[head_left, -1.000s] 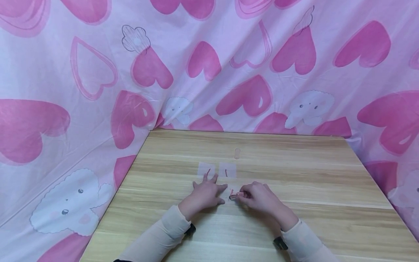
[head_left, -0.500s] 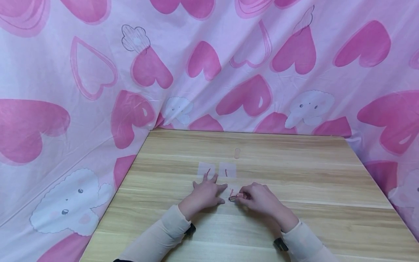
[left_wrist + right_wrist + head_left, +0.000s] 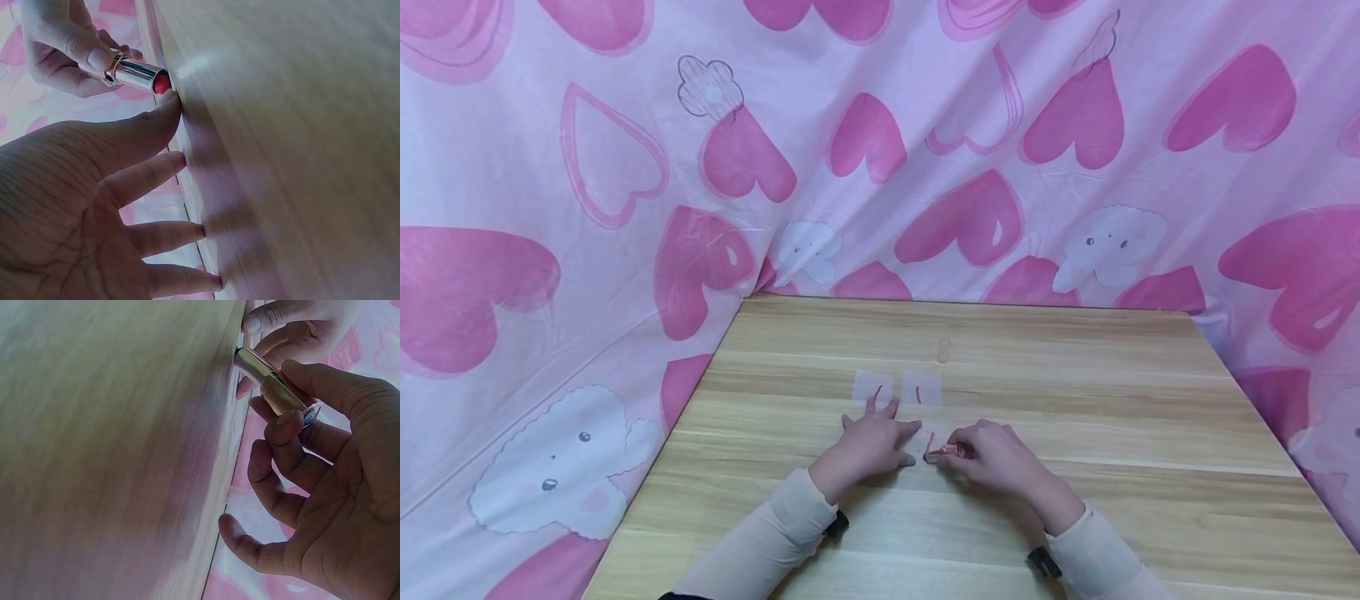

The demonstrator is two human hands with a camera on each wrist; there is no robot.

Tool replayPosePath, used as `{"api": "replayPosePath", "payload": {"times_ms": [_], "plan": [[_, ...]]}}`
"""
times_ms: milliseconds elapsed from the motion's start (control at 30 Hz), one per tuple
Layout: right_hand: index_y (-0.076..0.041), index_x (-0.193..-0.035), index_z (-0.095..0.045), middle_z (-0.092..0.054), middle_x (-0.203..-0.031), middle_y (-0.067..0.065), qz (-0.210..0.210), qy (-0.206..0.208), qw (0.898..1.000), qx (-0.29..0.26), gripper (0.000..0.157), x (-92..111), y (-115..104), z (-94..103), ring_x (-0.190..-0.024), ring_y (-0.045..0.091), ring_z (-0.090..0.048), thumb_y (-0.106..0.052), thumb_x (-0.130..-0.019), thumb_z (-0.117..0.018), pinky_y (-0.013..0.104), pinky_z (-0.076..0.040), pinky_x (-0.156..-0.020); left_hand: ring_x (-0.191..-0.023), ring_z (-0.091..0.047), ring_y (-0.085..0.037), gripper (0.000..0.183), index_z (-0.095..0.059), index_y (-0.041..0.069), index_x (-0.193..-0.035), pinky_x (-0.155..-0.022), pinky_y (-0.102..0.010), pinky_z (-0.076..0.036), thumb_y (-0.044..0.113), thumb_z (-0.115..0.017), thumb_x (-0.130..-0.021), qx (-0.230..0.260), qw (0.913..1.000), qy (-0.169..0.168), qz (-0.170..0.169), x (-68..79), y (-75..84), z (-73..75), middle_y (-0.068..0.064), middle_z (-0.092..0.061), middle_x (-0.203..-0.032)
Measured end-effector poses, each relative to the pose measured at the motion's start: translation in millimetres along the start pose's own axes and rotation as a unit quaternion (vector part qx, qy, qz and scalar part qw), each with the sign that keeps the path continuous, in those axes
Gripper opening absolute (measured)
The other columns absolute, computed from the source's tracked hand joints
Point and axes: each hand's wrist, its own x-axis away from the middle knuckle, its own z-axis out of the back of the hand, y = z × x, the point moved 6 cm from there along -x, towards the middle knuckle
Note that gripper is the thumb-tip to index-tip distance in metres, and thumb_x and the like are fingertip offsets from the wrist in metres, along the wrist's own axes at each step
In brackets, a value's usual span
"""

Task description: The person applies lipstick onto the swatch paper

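Observation:
A lipstick [image 3: 950, 451] with a shiny rose-gold case is pinched between the thumb and fingers of my right hand [image 3: 1000, 458]. In the left wrist view its red tip [image 3: 162, 82] is near my left thumb. Just behind the tip, a light red streak [image 3: 931, 439] shows in the head view, on a pale sheet [image 3: 922, 435] hard to make out against the wood. My left hand [image 3: 871, 442] spreads its fingers flat, fingertips resting at the surface left of the streak.
Two pale square sheets [image 3: 862, 383] lie farther back, each bearing a short dark red stroke. Behind them is a small see-through oblong piece [image 3: 943, 351]. The wooden table [image 3: 1097, 400] is bordered by pink heart-print cloth [image 3: 958, 275].
My right hand has drawn the lipstick tip slightly toward me, and the red streak behind it looks longer. The left hand stays where it was.

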Motion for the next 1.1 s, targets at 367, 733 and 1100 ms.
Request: {"api": "replayPosePath", "payload": {"times_ms": [367, 733, 1100], "plan": [[-0.026, -0.087, -0.074, -0.050, -0.065, -0.021, 0.005, 0.015, 1.000, 0.012, 0.011, 2.6, -0.8, 4.7, -0.064, 0.002, -0.046, -0.036, -0.090, -0.075, 0.025, -0.038, -0.058, -0.143, -0.023, -0.056, 0.058, -0.059, 0.037, -0.141, -0.092, -0.085, -0.029, 0.051, -0.074, -0.086, -0.006, 1.0000, -0.001, -0.002, 0.3, 0.9, 1.3, -0.015, -0.033, -0.160], [-0.027, -0.090, -0.074, -0.049, -0.065, -0.022, -0.007, 0.015, 1.000, 0.025, 0.009, 2.5, 3.4, 7.6, -0.066, 0.004, -0.048, -0.036, -0.090, -0.076, 0.026, -0.038, -0.056, -0.144, -0.021, -0.056, 0.058, -0.059, 0.037, -0.142, -0.093, -0.085, -0.027, 0.050, -0.074, -0.087, -0.004, 1.0000, -0.004, 0.001, 1.8, 1.9, 3.1, -0.014, -0.032, -0.161], [-0.028, -0.096, -0.076, -0.051, -0.068, -0.025, -0.028, 0.014, 0.999, 0.023, 0.013, 2.9, 10.8, 7.3, -0.072, 0.005, -0.051, -0.038, -0.089, -0.076, 0.029, -0.039, -0.062, -0.144, -0.023, -0.055, 0.059, -0.059, 0.038, -0.141, -0.093, -0.085, -0.029, 0.052, -0.074, -0.086, -0.009, 0.9999, -0.003, 0.003, -0.1, 0.4, 1.6, -0.014, -0.033, -0.161]]}}
